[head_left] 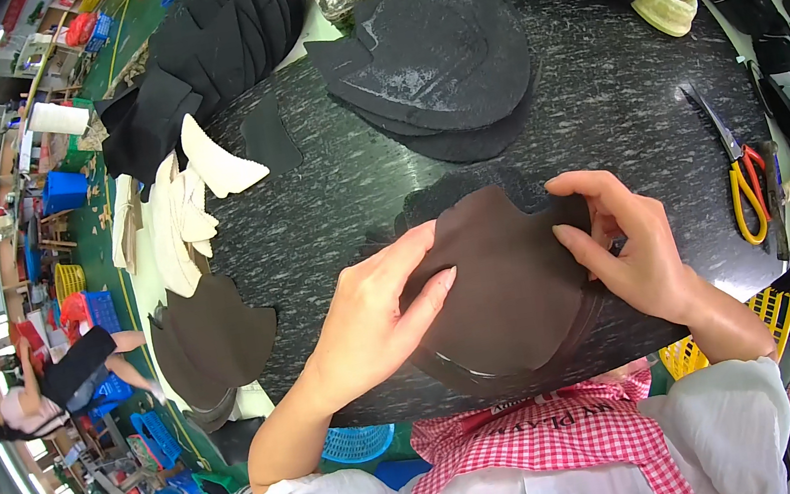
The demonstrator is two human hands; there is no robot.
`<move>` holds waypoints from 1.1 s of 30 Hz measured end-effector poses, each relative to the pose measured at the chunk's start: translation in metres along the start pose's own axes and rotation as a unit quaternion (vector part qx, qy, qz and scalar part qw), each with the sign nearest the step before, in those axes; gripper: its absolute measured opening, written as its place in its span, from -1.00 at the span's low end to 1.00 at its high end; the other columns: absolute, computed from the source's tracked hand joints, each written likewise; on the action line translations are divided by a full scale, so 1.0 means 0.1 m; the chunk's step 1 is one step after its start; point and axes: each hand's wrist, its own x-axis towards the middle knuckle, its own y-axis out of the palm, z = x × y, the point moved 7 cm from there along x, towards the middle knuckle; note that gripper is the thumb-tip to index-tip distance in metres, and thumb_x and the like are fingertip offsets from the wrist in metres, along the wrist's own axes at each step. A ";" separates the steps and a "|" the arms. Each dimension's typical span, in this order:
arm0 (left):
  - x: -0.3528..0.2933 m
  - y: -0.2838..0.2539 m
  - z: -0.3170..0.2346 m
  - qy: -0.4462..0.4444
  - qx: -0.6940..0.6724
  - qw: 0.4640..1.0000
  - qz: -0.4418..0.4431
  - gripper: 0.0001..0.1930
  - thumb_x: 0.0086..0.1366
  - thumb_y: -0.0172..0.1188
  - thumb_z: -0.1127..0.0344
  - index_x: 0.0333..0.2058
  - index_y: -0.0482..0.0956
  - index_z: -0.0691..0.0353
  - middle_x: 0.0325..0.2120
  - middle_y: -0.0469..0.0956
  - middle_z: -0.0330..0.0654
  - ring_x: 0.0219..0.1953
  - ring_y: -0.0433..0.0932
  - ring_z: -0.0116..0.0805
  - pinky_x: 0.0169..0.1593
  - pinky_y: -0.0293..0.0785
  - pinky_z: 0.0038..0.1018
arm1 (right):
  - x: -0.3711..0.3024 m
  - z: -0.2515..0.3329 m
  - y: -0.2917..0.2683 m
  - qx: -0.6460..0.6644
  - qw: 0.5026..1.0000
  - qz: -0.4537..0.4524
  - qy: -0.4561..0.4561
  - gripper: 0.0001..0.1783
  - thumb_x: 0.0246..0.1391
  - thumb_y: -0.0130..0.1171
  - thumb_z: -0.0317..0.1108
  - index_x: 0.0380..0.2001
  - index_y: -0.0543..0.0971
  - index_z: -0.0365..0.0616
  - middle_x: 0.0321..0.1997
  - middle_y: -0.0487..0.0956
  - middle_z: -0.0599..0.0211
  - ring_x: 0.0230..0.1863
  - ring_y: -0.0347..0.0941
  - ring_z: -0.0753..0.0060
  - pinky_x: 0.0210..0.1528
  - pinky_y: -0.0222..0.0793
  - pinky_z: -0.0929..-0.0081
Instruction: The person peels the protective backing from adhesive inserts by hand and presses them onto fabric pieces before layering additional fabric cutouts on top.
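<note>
A dark brown shoe-upper piece (496, 283), wide and curved with a notched far edge, lies over similar brown pieces at the table's near edge. My left hand (378, 305) grips its left side, with the thumb on top and some fingertips hidden. At the notched right corner, my right hand (631, 239) pinches the edge between thumb and forefinger; its other fingers curl partly out of sight. Just beyond the piece, dark, rough-textured material (467, 186) shows from underneath.
Black cut pieces (439, 59) are stacked on the dark table (596, 97). Cream pieces (179, 222) and brown pieces (216, 338) lie left. Yellow-handled scissors (744, 193) rest right. More black pieces (215, 40) sit far left. Another person (60, 380) is off to the left.
</note>
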 end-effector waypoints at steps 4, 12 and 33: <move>0.06 0.02 -0.07 0.051 0.046 0.998 -0.016 -0.61 0.17 0.17 0.49 0.00 0.42 0.36 -0.21 0.57 -0.02 -0.23 0.61 -0.23 -0.17 0.51 -0.45 | 0.06 0.18 -0.03 -0.146 0.979 -0.037 -0.136 -0.59 -0.10 0.21 -0.59 -0.10 0.46 -0.16 -0.50 0.45 0.31 -0.65 0.36 0.50 -0.59 0.28 0.57; -0.03 -0.15 -0.19 0.055 0.131 0.987 -0.082 -0.56 0.14 0.20 0.38 0.01 0.37 0.26 -0.26 0.56 0.04 -0.29 0.58 0.04 -0.28 0.54 -0.24 | 0.04 0.56 0.58 -0.130 0.927 0.150 -0.319 -0.65 -0.14 0.22 -0.44 -0.19 0.46 -0.14 -0.19 0.38 0.29 -0.24 0.37 0.29 -0.21 0.26 0.40; -0.18 -0.24 0.19 -0.005 0.031 0.986 -0.162 -0.50 0.07 0.12 0.59 0.04 0.45 0.12 -0.67 0.39 -0.35 -0.65 0.37 -0.67 -0.56 0.31 -0.66 | 0.08 0.57 0.70 -0.249 0.895 0.211 -0.304 -0.54 -0.09 0.14 -0.40 -0.03 0.42 -0.18 0.25 0.25 0.04 0.30 0.15 0.09 0.23 0.11 0.17</move>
